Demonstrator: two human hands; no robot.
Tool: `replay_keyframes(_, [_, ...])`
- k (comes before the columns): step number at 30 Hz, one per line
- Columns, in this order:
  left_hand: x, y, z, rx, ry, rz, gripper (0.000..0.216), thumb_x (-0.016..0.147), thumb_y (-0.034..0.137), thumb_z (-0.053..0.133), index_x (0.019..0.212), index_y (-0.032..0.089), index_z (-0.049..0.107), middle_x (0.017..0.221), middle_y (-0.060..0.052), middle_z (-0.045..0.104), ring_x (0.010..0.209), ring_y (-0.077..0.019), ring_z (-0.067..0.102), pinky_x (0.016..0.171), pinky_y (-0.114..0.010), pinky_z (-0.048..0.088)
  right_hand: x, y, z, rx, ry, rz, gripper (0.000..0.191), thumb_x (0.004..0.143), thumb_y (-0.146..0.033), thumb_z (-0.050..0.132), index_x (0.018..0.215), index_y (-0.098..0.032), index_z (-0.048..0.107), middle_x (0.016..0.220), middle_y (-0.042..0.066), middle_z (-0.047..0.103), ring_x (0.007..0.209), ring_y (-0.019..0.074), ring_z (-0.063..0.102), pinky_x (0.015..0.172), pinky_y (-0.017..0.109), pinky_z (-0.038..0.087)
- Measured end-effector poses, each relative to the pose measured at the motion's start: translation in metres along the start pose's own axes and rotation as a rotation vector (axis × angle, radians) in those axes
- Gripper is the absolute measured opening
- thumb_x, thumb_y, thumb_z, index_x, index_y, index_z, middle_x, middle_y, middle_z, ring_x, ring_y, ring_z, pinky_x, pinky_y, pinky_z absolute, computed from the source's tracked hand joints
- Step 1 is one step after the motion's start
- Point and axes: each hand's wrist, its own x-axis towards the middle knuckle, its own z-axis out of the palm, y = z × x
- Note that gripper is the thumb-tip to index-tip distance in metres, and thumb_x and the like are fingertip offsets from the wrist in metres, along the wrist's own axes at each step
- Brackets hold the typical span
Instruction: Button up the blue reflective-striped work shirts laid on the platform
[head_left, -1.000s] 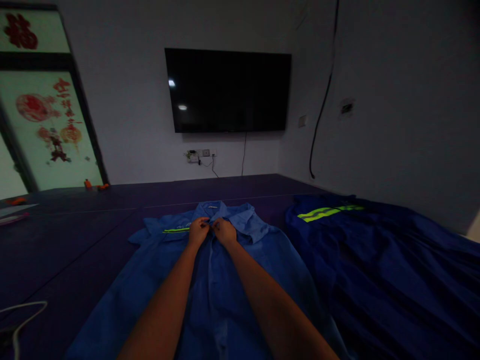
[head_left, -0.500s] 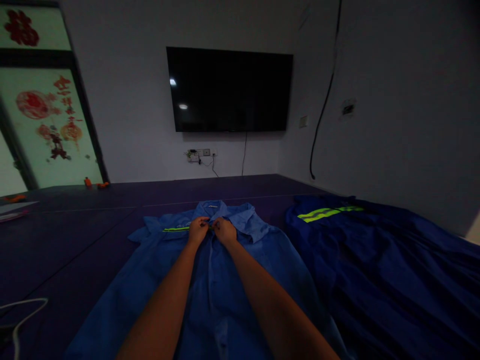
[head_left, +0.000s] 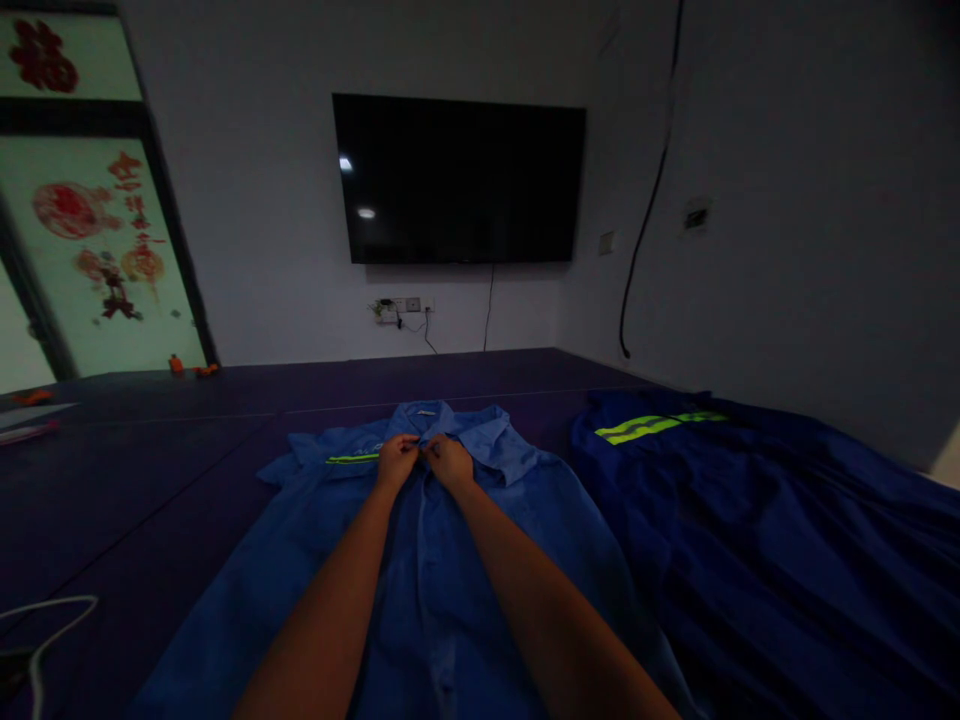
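A light blue work shirt [head_left: 525, 500] lies flat on a dark purple surface [head_left: 150, 470], collar pointing away from me. A thin yellow reflective strip [head_left: 351, 459] crosses its chest on the left. My left hand [head_left: 396, 462] and my right hand [head_left: 448, 462] meet just below the collar. Both pinch the shirt's front edges together, fingers closed on the cloth. What lies between the fingertips is too small to make out. My bare forearms stretch over the shirt's front.
A darker blue garment [head_left: 750, 540] with a yellow-green reflective band [head_left: 652, 425] is spread to the right. A black television [head_left: 459, 180] hangs on the far wall above a socket [head_left: 405, 307]. A white cable [head_left: 45, 640] lies at lower left.
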Motion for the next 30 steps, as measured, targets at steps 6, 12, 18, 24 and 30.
replay_keyframes(6, [0.0010, -0.0014, 0.0019, -0.012, -0.002, 0.000, 0.026, 0.064, 0.010, 0.053, 0.086, 0.014, 0.067, 0.068, -0.003, 0.067, 0.062, -0.0132, 0.062, 0.059, -0.021, 0.047, -0.0003, -0.0015, 0.0005, -0.025, -0.003, -0.016, 0.022, 0.084, -0.032, 0.049, 0.102, -0.023, 0.057, 0.087, 0.003, 0.067, 0.084, 0.0155, 0.062, 0.065, 0.021, 0.040])
replay_keyframes(12, [0.0009, -0.0007, 0.0020, -0.018, -0.012, 0.009, 0.026, 0.064, 0.010, 0.054, 0.086, 0.014, 0.067, 0.066, -0.002, 0.067, 0.061, -0.0133, 0.061, 0.060, -0.022, 0.047, -0.0022, -0.0030, -0.0019, -0.050, -0.013, -0.036, 0.025, 0.084, -0.028, 0.048, 0.107, -0.024, 0.054, 0.092, 0.004, 0.067, 0.089, 0.0168, 0.061, 0.070, 0.023, 0.040])
replay_keyframes(18, [0.0014, 0.0005, 0.0015, -0.011, -0.015, 0.011, 0.025, 0.065, 0.009, 0.053, 0.087, 0.013, 0.067, 0.066, -0.002, 0.066, 0.061, -0.0130, 0.061, 0.059, -0.022, 0.047, -0.0018, -0.0039, -0.0029, -0.053, -0.017, -0.024, 0.024, 0.083, -0.024, 0.048, 0.105, -0.024, 0.057, 0.092, 0.004, 0.066, 0.091, 0.0164, 0.060, 0.070, 0.022, 0.040])
replay_keyframes(24, [0.0013, 0.0006, 0.0020, 0.005, -0.010, 0.001, 0.024, 0.066, 0.009, 0.054, 0.086, 0.014, 0.067, 0.066, -0.002, 0.066, 0.061, -0.0130, 0.061, 0.061, -0.022, 0.048, -0.0029, -0.0056, -0.0048, -0.057, -0.017, -0.020, 0.022, 0.082, -0.022, 0.047, 0.102, -0.022, 0.058, 0.091, 0.004, 0.067, 0.089, 0.0167, 0.061, 0.069, 0.022, 0.041])
replay_keyframes(30, [0.0001, 0.0034, 0.0016, 0.030, -0.003, -0.003, 0.019, 0.068, 0.013, 0.056, 0.083, 0.014, 0.068, 0.070, -0.004, 0.068, 0.065, -0.0143, 0.062, 0.064, -0.024, 0.048, -0.0043, -0.0068, -0.0057, -0.069, -0.008, -0.010, 0.022, 0.083, -0.023, 0.045, 0.101, -0.021, 0.058, 0.091, 0.006, 0.066, 0.088, 0.0177, 0.061, 0.068, 0.023, 0.041])
